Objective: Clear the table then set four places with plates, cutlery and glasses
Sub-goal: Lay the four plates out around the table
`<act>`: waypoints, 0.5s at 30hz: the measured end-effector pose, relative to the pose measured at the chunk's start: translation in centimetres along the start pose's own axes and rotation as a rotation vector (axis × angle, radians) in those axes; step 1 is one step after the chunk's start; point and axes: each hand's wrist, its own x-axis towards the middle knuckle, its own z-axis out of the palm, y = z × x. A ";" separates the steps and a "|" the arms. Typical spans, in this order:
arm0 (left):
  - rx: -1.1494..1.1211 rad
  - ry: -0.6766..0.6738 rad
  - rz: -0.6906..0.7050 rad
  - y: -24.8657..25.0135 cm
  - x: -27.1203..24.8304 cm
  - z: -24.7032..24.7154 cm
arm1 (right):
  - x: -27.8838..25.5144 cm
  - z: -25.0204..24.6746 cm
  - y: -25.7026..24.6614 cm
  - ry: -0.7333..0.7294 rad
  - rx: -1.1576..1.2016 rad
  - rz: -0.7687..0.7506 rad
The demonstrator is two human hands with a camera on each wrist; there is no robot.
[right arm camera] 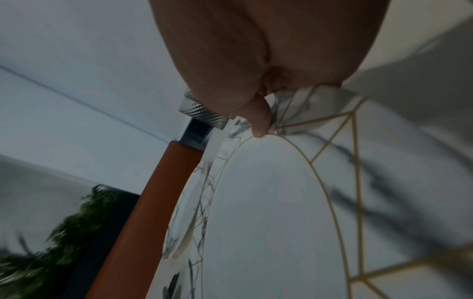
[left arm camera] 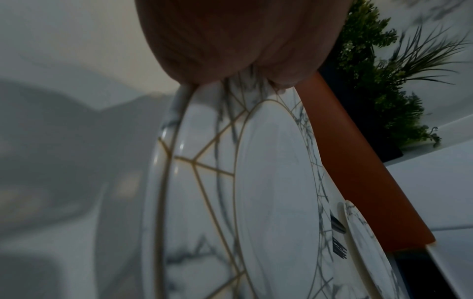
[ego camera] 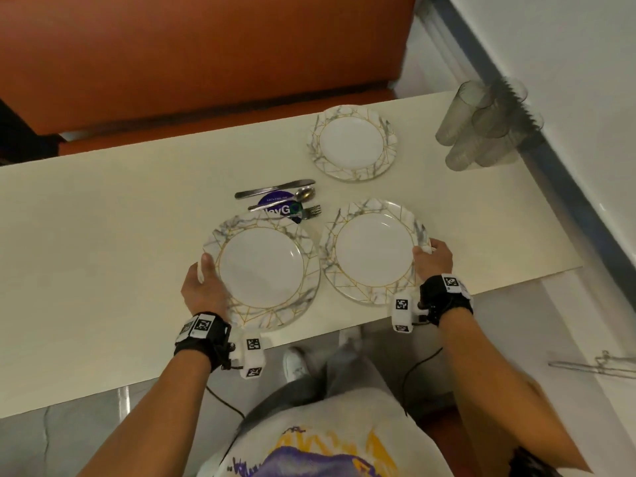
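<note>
An orange bench seat [ego camera: 192,56] runs along the far side of the cream desk [ego camera: 103,215], which fills the middle of the head view. On the desk's right end, against the wall, stands a cluster of clear ribbed glasses [ego camera: 488,125].

Three marbled plates with gold lines are in play. The left plate [ego camera: 261,266] is the biggest in view; it overhangs the desk's near edge, and whether it rests on the desk or is lifted clear cannot be told. The right plate [ego camera: 373,251] lies just beside it, their rims almost touching. The far plate [ego camera: 352,142] sits flat toward the bench side, apart from the other two.

The left hand [ego camera: 203,290] holds the left plate by its left rim, thumb on top of the rim and fingers hidden beneath; the left wrist view shows the rim clamped under the palm. The right hand [ego camera: 435,256] grips the right plate at its right rim, thumb pressed on the marbled border, the remaining fingers curled under.

Between the plates, a knife [ego camera: 275,189], a spoon [ego camera: 285,199] and a fork [ego camera: 308,211] lie on the desk over a round purple sticker [ego camera: 277,201], with the left plate's far rim covering part of that sticker.
</note>
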 end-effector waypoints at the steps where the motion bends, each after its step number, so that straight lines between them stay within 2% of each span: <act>1: 0.004 0.008 -0.003 -0.3 -0.1 -0.2 | -0.2 -0.4 0.6 0.011 -0.001 0.026; 7: -0.006 0.026 0.035 -1.1 -1.1 -0.3 | -0.5 -1.7 2.3 0.095 -0.012 0.107; 15: 0.012 0.031 0.100 -0.6 -2.9 0.9 | 0.3 -2.4 2.6 0.088 -0.138 0.016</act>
